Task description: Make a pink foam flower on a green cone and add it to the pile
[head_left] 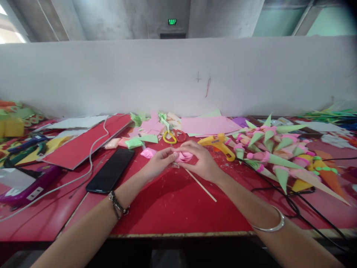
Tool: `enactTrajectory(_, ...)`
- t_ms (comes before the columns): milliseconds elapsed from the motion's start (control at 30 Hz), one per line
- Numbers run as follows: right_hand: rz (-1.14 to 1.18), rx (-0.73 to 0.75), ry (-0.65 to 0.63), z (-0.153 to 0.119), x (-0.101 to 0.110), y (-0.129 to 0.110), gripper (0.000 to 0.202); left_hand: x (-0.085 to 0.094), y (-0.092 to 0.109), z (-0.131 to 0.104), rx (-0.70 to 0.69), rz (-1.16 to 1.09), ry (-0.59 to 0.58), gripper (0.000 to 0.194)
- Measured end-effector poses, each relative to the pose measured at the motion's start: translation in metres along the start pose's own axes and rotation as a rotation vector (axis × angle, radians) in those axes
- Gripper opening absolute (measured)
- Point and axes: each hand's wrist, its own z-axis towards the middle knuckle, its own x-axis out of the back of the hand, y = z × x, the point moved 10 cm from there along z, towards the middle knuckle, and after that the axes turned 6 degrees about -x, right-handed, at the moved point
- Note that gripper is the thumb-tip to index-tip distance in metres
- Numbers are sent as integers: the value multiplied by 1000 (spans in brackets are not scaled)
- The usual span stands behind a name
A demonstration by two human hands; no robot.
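A pink paper flower [184,156] with curled folds is held between my two hands above the red table. My left hand [159,162] pinches its left side with thumb and fingers. Curved over its top and right side, my right hand [203,163] grips it too. A thin wooden stick [202,187] slants down to the right from under the flower; its upper end is hidden by my hands. Just behind my hands lie scissors [169,137] with yellow and red handles. To the right is a yellow glue gun [219,143].
A black phone [111,171] and a white cable [90,156] lie at left, near a purple power strip [35,186]. Finished paper cones and flowers [275,149] are heaped at right, beside black cords [292,208]. Pink paper sheets [209,125] lie along the white partition [125,78].
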Motion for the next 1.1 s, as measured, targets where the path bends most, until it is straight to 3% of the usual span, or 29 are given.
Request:
enactTrajectory(500,-68,11,27,0,3,-2,23,10,-15,-1,155,-117,78,22)
enactTrajectory(900,-99,22,56,-1,4,-1,25,11,-10,2,75,-87,84,22)
enactTrajectory(1100,-97,21,81,-1,5,-2,24,18,-4,2,28,68,116,26)
